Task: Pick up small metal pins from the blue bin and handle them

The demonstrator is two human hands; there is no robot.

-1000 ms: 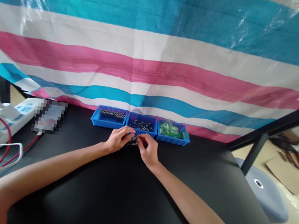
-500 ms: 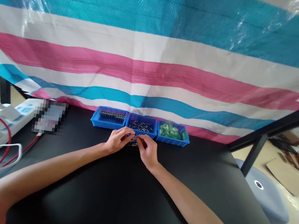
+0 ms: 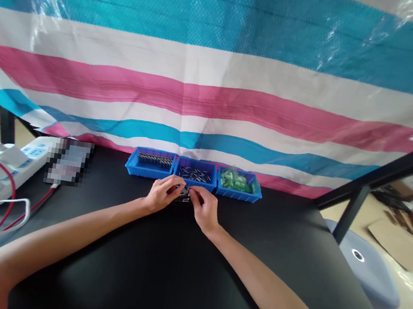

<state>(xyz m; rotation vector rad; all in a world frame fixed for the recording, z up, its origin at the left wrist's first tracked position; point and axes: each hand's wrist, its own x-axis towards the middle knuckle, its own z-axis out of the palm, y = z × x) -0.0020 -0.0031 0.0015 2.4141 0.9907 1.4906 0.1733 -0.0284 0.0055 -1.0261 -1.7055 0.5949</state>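
My left hand (image 3: 164,192) and my right hand (image 3: 203,208) meet fingertip to fingertip just in front of the middle blue bin (image 3: 205,185). Both are closed in a pinch, at a small dark metallic part whose kind I cannot make out. Small shiny metal pieces (image 3: 184,199) lie on the black table between and below the fingers, partly covered by them. Several loose screw-like metal pieces (image 3: 196,174) fill the middle bin. The left blue bin (image 3: 149,172) holds rows of short metal cylinders (image 3: 155,159). Green plastic packets (image 3: 237,180) lie in the right blue bin (image 3: 239,194).
On the left of the black table (image 3: 156,272) are a white power strip (image 3: 37,148) with plugs, a blurred-out phone (image 3: 70,161), and red and white cables (image 3: 11,197). A striped plastic sheet (image 3: 207,97) hangs behind the bins. A grey stool (image 3: 368,269) stands off the right edge.
My right fingertips have shifted very slightly, and a little more of the dark part shows between the hands. The bins and arms stay as they were.
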